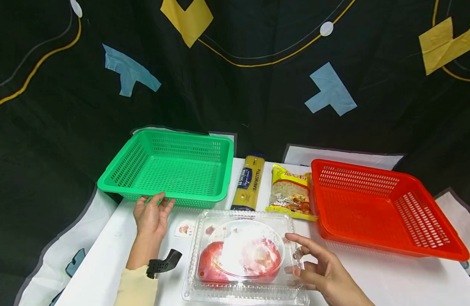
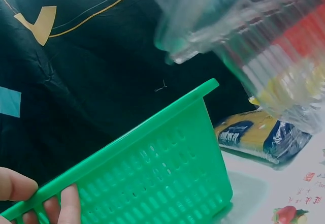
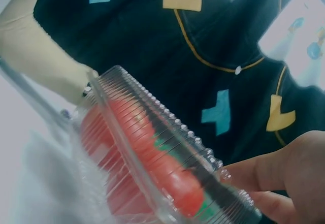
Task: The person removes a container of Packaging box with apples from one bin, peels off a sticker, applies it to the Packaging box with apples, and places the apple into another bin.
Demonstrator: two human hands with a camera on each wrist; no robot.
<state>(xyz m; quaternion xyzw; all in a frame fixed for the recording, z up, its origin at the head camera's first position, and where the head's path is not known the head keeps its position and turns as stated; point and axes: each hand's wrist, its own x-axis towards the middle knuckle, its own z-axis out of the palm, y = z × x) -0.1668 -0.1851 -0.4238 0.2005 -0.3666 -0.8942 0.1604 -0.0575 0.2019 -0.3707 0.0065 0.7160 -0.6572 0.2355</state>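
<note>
A clear plastic clamshell box point(image 1: 192, 255) with red round produce point(image 1: 212, 261) inside is held up in front of the body. My right hand point(image 1: 320, 267) grips its right edge, thumb and fingers at the rim. Seen from the right wrist, the box point(image 3: 152, 183) is tilted, with shiny red pieces and bits of green behind its ribbed wall. At the left, my left hand point(image 1: 152, 214) pinches the front rim of a green plastic basket point(image 1: 173, 170). The left wrist view shows its thumb and fingertips on that rim, and the basket point(image 2: 152, 168) has nothing in it.
A red basket point(image 1: 364, 212) stands at the right. Between the baskets lie a spaghetti pack point(image 1: 250, 182) and a yellow bag of pasta-like pieces point(image 1: 290, 193). A small printed card point(image 1: 184, 228) is on the white table point(image 1: 101, 263). Dark cloth point(image 1: 235, 97) hangs behind.
</note>
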